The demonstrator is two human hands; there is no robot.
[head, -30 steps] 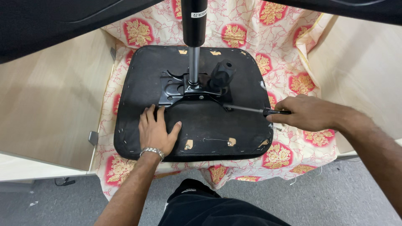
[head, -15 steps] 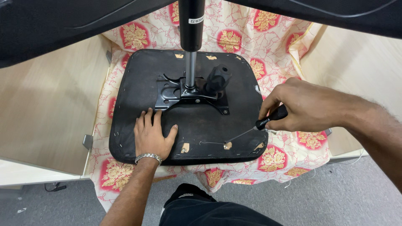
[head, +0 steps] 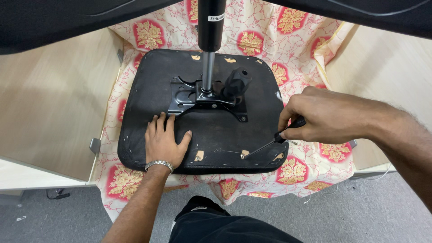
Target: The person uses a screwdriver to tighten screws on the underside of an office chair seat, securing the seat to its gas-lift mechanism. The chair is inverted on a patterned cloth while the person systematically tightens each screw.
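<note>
Screwdriver (head: 274,141) tip has dropped to seat (head: 153,90) front edge.

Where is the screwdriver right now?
In the head view, the screwdriver is in the right hand, its tip at the near right edge of the upturned black seat.

left hand (head: 164,144) flat, fingers spread | right hand (head: 321,114) fingers curled, gripping

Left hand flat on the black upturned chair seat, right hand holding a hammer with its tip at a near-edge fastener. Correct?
Not quite: the head view shows the right hand holding a slim black-handled screwdriver, not a hammer, its tip at a fastener near the seat's near edge. The left hand does lie flat on the black upturned chair seat.
</note>
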